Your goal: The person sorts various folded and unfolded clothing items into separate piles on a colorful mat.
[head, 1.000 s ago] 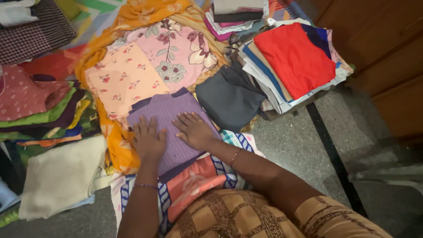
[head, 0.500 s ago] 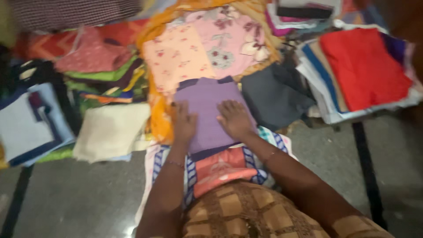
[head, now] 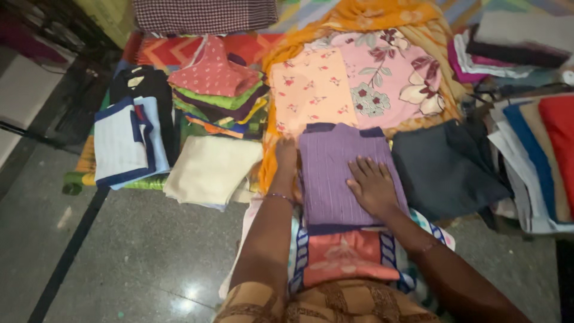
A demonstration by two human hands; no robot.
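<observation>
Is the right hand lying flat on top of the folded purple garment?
Yes, the right hand lies palm down, fingers spread, on the folded purple garment.

Showing as matt ribbed cloth: purple folded garment (head: 338,173), fine woven lines running along it. Lying flat on that cloth, bare right hand (head: 373,186); pressing at its left edge, left hand (head: 286,157). Just left of the purple garment, looking plain, matt and slightly coarse: cream folded cloth (head: 209,168). Right of it, appearing smooth and dull: dark grey cloth (head: 445,167). Beyond it, reading as soft printed cotton: peach floral cloth (head: 311,90). Below and left of the purple garment, gleaming glossy and speckled, catching light reflections: polished stone floor (head: 131,263).
</observation>
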